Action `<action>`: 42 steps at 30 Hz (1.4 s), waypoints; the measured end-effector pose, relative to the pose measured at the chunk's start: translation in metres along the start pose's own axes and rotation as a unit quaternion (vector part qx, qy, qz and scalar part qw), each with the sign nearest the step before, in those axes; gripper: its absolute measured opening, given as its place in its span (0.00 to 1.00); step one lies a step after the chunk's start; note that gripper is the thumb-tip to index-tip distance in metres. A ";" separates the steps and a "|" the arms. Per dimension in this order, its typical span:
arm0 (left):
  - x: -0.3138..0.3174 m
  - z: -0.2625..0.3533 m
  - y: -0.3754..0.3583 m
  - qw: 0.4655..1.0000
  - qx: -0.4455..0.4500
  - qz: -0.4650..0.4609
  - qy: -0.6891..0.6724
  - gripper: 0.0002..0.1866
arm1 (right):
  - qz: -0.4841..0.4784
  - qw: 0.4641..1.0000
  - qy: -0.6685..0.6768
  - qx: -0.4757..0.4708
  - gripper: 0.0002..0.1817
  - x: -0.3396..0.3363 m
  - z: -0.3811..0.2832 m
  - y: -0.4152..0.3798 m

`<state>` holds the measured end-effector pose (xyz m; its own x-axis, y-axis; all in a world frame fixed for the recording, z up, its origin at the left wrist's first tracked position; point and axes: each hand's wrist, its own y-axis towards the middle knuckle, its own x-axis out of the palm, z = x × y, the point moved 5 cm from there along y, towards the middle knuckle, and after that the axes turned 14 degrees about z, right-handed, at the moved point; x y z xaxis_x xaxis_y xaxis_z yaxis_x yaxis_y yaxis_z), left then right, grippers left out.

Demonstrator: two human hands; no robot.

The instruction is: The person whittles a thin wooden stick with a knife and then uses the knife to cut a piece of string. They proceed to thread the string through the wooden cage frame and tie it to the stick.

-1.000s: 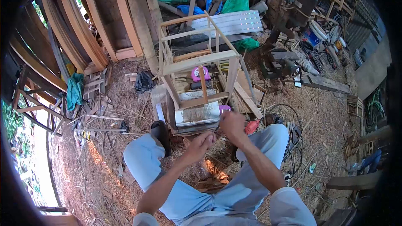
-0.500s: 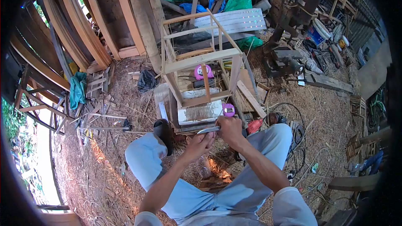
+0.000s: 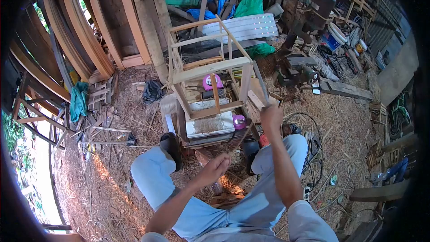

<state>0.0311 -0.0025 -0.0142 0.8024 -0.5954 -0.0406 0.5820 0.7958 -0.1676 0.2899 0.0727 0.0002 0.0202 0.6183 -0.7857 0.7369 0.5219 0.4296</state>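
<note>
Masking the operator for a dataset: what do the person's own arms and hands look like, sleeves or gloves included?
The left hand and right hand are bare, no gloves. Pale blue-grey cloth sleeves end around the elbows, leaving the forearms uncovered. No watch, cables or markings visible on either arm; rings too small to tell.

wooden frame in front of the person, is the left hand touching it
No, the left hand is between the person's knees, with visible floor separating it from the wooden frame.
</note>
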 end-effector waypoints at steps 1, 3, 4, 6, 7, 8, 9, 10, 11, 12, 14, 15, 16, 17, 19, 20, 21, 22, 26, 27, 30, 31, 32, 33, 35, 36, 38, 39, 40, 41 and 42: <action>-0.001 0.002 -0.001 1.000 0.000 -0.001 0.000 0.11 | 0.003 0.998 0.045 -0.047 0.07 -0.007 0.003 0.006; -0.007 -0.002 -0.004 0.992 -0.100 0.016 -0.070 0.11 | 0.006 0.991 0.092 -0.096 0.08 -0.010 0.002 0.003; -0.012 0.000 0.001 0.992 -0.099 0.018 -0.072 0.11 | -0.064 0.970 0.221 -0.073 0.07 -0.003 0.001 -0.013; -0.021 0.009 0.017 0.993 -0.048 -0.003 -0.111 0.11 | -0.134 0.928 0.344 -0.047 0.07 0.007 -0.003 -0.036; -0.025 0.007 0.025 0.995 -0.019 0.001 -0.098 0.13 | -0.182 0.896 0.405 -0.024 0.06 0.012 -0.008 -0.046; -0.025 0.003 0.025 0.995 -0.019 0.003 -0.100 0.13 | -0.227 0.856 0.464 -0.003 0.06 0.017 -0.013 -0.054; -0.028 0.004 0.025 0.994 -0.034 0.033 -0.097 0.13 | -0.229 0.855 0.465 -0.005 0.06 0.012 -0.020 -0.056; -0.032 0.005 0.025 0.992 -0.048 0.064 -0.093 0.13 | -0.215 0.846 0.487 -0.038 0.07 0.004 -0.029 -0.057; -0.034 0.007 0.025 0.992 -0.046 0.070 -0.092 0.13 | -0.199 0.833 0.510 -0.072 0.07 -0.006 -0.038 -0.056; -0.036 0.007 0.025 0.991 -0.055 0.075 -0.095 0.12 | -0.202 0.830 0.514 -0.075 0.07 -0.013 -0.042 -0.057; -0.039 0.005 0.024 0.990 -0.064 0.086 -0.096 0.12 | -0.169 0.883 0.410 -0.157 0.08 -0.024 -0.046 -0.063; -0.038 0.004 0.025 0.986 -0.058 0.076 -0.139 0.12 | -0.101 0.866 0.425 -0.243 0.07 -0.032 -0.052 -0.067; -0.036 0.004 0.027 0.980 -0.051 0.065 -0.181 0.12 | -0.100 0.865 0.427 -0.243 0.07 -0.031 -0.053 -0.070; -0.034 0.006 0.028 0.985 -0.009 0.060 -0.160 0.12 | -0.132 0.862 0.421 -0.249 0.07 -0.029 -0.054 -0.077; -0.035 0.004 0.030 0.986 -0.027 0.061 -0.155 0.12 | -0.172 0.878 0.366 -0.255 0.10 -0.036 -0.059 -0.086; -0.034 0.001 0.030 0.986 -0.044 0.063 -0.151 0.12 | -0.174 0.880 0.364 -0.250 0.10 -0.036 -0.057 -0.087; -0.032 0.001 0.029 0.985 -0.049 0.059 -0.152 0.12 | -0.190 0.878 0.331 -0.289 0.13 -0.033 -0.058 -0.091; -0.031 0.000 0.029 0.985 -0.057 0.065 -0.150 0.14 | -0.205 0.873 0.298 -0.328 0.16 -0.030 -0.059 -0.095; -0.029 -0.004 0.027 0.984 -0.086 0.081 -0.134 0.14 | -0.215 0.876 0.250 -0.352 0.17 -0.014 -0.061 -0.111; -0.028 -0.005 0.025 0.984 -0.089 0.082 -0.133 0.14 | -0.217 0.876 0.251 -0.350 0.17 -0.016 -0.062 -0.113; -0.019 -0.007 0.024 0.987 -0.090 0.065 -0.120 0.14 | -0.189 0.874 0.258 -0.366 0.12 -0.024 -0.067 -0.115; -0.017 -0.010 0.024 0.986 -0.075 0.063 -0.136 0.13 | -0.160 0.884 0.245 -0.365 0.08 -0.022 -0.067 -0.114; -0.016 -0.012 0.024 0.985 -0.060 0.061 -0.152 0.12 | -0.133 0.893 0.231 -0.362 0.05 -0.022 -0.067 -0.114; -0.014 -0.009 0.023 0.985 -0.062 0.062 -0.152 0.12 | -0.135 0.893 0.232 -0.361 0.05 -0.024 -0.069 -0.114; -0.014 0.000 0.023 0.989 -0.062 0.086 -0.099 0.13 | -0.090 0.914 0.200 -0.342 0.04 -0.031 -0.072 -0.104; -0.013 0.005 0.021 0.990 -0.061 0.085 -0.099 0.13 | -0.088 0.914 0.200 -0.343 0.04 -0.027 -0.071 -0.099; -0.012 0.013 0.016 0.992 -0.035 0.105 -0.064 0.12 | -0.051 0.958 0.123 -0.252 0.02 -0.008 -0.051 -0.077; -0.011 0.012 0.017 0.992 -0.033 0.106 -0.064 0.12 | -0.057 0.957 0.094 -0.269 0.06 -0.004 -0.048 -0.066; -0.010 0.009 0.019 0.992 -0.017 0.106 -0.071 0.12 | -0.055 0.957 0.094 -0.269 0.06 -0.003 -0.047 -0.067; -0.010 0.008 0.020 0.991 -0.003 0.105 -0.078 0.11 | -0.039 0.956 0.107 -0.269 0.05 -0.005 -0.046 -0.071; -0.011 0.007 0.021 0.991 0.001 0.105 -0.080 0.11 | -0.020 0.954 0.120 -0.272 0.05 -0.008 -0.047 -0.071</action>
<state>0.0358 0.0215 -0.0108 0.9162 -0.3922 0.0817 0.4005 0.9004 -0.1698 0.2057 0.0584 -0.0026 -0.2038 0.6746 -0.7095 0.2721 0.7352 0.6209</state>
